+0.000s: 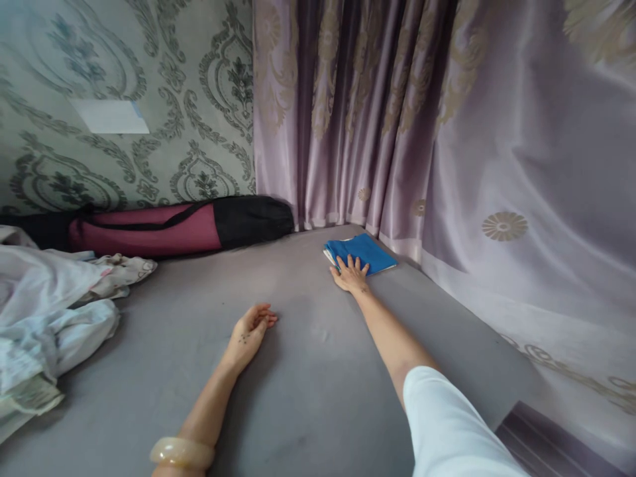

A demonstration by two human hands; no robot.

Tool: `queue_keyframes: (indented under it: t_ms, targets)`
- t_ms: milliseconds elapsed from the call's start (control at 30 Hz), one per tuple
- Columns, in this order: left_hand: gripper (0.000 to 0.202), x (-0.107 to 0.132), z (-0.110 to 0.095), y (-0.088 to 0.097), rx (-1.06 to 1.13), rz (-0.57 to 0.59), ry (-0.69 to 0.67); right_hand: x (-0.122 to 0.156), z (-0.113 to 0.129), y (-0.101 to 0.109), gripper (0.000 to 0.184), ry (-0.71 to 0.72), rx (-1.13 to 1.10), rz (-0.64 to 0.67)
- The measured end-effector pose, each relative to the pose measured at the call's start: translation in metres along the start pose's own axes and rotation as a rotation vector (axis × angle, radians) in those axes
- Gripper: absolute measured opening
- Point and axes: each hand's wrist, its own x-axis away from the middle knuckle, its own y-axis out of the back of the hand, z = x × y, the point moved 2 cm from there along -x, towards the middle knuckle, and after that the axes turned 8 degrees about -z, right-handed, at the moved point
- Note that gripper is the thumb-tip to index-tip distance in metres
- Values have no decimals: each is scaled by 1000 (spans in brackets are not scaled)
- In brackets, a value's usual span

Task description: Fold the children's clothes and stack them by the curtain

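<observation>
Near: the left hand (250, 334), fingers loosely curled, holds nothing visible over the grey bed (318, 377). Farther: the right hand (352, 275), fingers spread, lies on the near-left part of the blue bundle (373, 252) (cloth or booklet, unclear) without gripping it; even pressure should best keep its layers aligned. Beyond: the purple curtain (342, 146), just beside the bundle.

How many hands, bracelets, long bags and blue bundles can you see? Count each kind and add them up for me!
Hands: 2, the left hand and the right hand
Bracelet: 1
Long bag: 1
Blue bundle: 1, under the right hand
Total: 5
</observation>
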Motion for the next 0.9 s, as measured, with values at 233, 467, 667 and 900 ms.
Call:
queue_keyframes:
  t_ms: [233, 467, 667, 900]
  targets:
    - [36, 1, 3, 0, 23, 4, -54, -3, 0, 13, 66, -27, -31, 128]
    - [27, 1, 6, -4, -109, 7, -111, 39, 38, 26, 62, 128, -143, 37]
    - [29, 0, -6, -9, -373, 33, -178, 104, 110, 14, 58, 385, -273, 51]
    - [32, -8, -11, 18, -404, 76, -114, 131, 162, -6, 51, 595, -442, -20]
